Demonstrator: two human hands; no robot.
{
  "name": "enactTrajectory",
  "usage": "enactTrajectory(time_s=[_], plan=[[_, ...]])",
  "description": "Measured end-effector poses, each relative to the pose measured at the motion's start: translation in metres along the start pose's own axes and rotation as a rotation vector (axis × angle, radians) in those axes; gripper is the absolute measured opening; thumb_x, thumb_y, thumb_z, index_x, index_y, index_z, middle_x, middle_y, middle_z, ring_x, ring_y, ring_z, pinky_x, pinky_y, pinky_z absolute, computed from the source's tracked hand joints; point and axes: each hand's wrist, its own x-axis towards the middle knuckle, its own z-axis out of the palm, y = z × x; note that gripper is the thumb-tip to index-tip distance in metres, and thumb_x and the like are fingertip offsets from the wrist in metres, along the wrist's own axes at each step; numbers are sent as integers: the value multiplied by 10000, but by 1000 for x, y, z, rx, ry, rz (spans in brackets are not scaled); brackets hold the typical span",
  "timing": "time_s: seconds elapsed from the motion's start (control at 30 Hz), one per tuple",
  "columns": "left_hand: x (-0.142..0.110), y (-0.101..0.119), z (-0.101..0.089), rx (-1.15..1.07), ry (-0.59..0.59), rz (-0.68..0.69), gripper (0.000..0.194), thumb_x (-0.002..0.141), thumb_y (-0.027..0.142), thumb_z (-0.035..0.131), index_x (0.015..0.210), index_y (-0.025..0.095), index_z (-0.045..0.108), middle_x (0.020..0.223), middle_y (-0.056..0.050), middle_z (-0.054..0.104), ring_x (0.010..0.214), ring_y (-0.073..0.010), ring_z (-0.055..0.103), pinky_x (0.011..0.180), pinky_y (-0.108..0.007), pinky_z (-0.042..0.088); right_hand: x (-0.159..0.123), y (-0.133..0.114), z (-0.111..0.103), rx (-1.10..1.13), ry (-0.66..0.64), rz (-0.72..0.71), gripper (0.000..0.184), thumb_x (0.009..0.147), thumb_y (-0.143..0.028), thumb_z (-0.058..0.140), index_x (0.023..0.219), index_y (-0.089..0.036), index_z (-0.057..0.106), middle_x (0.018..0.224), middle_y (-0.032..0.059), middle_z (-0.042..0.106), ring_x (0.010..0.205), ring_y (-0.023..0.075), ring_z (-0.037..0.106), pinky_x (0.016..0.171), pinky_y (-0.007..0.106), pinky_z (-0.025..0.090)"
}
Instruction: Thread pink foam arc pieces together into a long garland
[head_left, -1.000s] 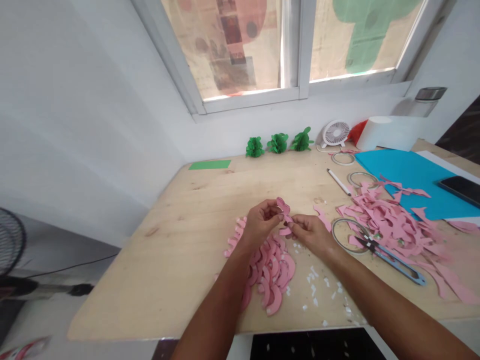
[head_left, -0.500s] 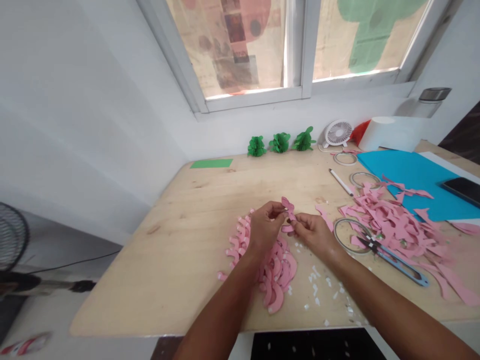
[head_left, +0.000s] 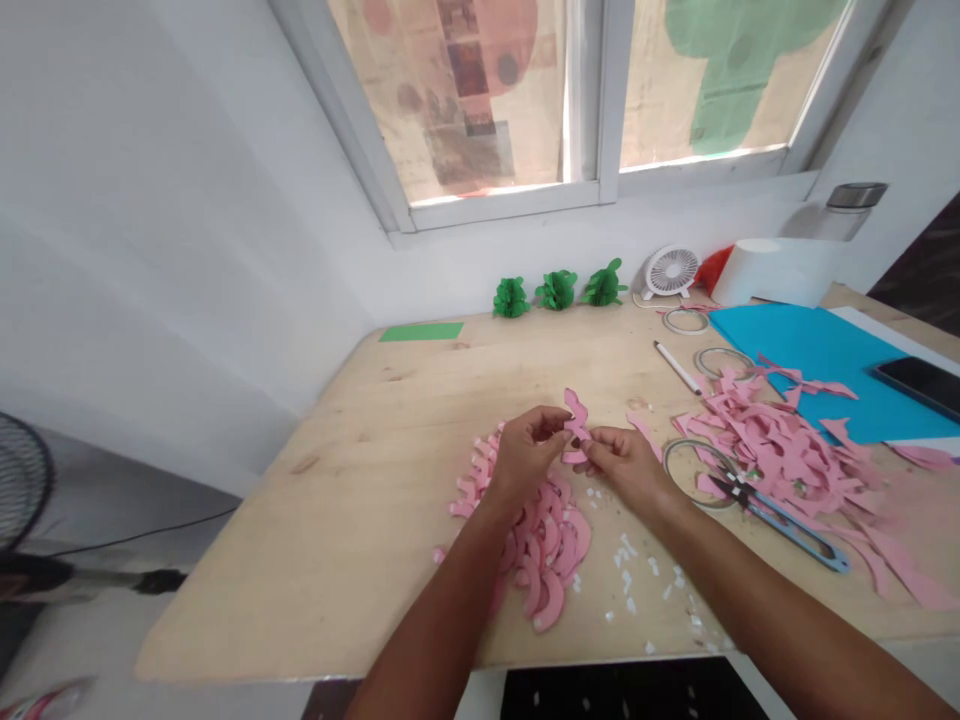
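Between my two hands is a curvy pink paper cutout [head_left: 575, 408], held over the table. My left hand [head_left: 529, 450] pinches it from the left, with its upper end sticking up past the fingertips. The fingers of my right hand [head_left: 619, 460] are closed on its lower right part. Beneath and beside my left forearm lies a heap of curved pink paper pieces [head_left: 551, 540], several with small white tabs on them. My left arm hides part of that heap. White paper bits [head_left: 628, 578] are scattered below my right hand.
Right of my hands lie pink paper scraps [head_left: 787, 430], blue-handled scissors [head_left: 799, 535], tape rolls [head_left: 724, 362] and a white pen [head_left: 677, 367]. A phone [head_left: 922, 380] rests on blue sheets [head_left: 817, 340]. Green paper figures [head_left: 556, 290] and a small fan [head_left: 670, 272] stand along the wall.
The pink cutout has turned slightly, and its upper end now stands more upright and shows more of its wavy outline. Both hands keep their hold in nearly the same place.
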Motion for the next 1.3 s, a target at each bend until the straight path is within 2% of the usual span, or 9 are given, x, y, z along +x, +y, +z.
enactTrajectory(time_s=[0.17,0.43,0.6,0.67,0.8,0.93,1.07,1.13,1.3], plan=[[2,2,-8,73,-58,31,202,678,215,656,871,166,688,770,-42,693,725,-163,640,687,-278,504,-1,-4,0,32,-11,9,253,728,-395,604,634,-160,593,555,6,621,551,146,628,537,233,451],[3,2,-10,138,-38,62,162,680,207,648,826,185,714,816,-47,711,754,-172,650,715,-285,508,-1,-4,1,62,-7,32,244,708,-380,626,605,-161,593,521,-1,618,525,135,609,521,224,428],[5,8,-16,139,-67,34,270,656,233,691,921,184,699,801,-50,701,747,-169,642,682,-276,499,0,-3,-1,67,20,47,227,707,-372,625,635,-156,623,546,10,644,529,131,608,530,220,425],[7,11,-22,93,-38,3,298,657,243,690,947,175,686,827,-58,702,767,-170,643,665,-266,495,1,-3,-2,68,39,58,226,707,-374,625,661,-153,639,549,18,657,519,132,605,522,220,420],[11,13,-34,102,85,-39,192,668,258,659,826,150,679,730,-45,684,676,-152,627,583,-239,469,2,-2,-3,80,58,65,239,707,-387,627,674,-151,646,558,33,673,520,137,608,520,223,420],[12,17,-43,336,44,-25,127,688,246,602,749,152,661,663,-31,666,650,-158,615,587,-253,460,2,-1,-4,89,67,62,249,703,-395,634,671,-148,650,565,38,678,532,138,611,530,224,426],[10,24,-45,840,-67,-38,116,706,208,548,725,177,659,712,-26,685,683,-162,614,626,-260,440,1,-3,-5,92,69,56,242,706,-384,632,650,-149,654,570,32,678,520,123,596,537,218,426],[10,26,-45,1009,-98,-58,110,694,184,548,706,189,658,720,-24,690,680,-166,612,625,-264,423,1,-4,-5,92,71,52,238,708,-375,629,631,-151,651,563,28,673,511,116,586,531,214,422],[5,29,-57,1086,-65,-90,115,704,176,542,715,187,657,748,-44,697,713,-194,616,654,-289,418,1,-5,-6,100,67,49,228,702,-362,630,611,-154,648,560,31,671,527,126,601,536,218,428]])
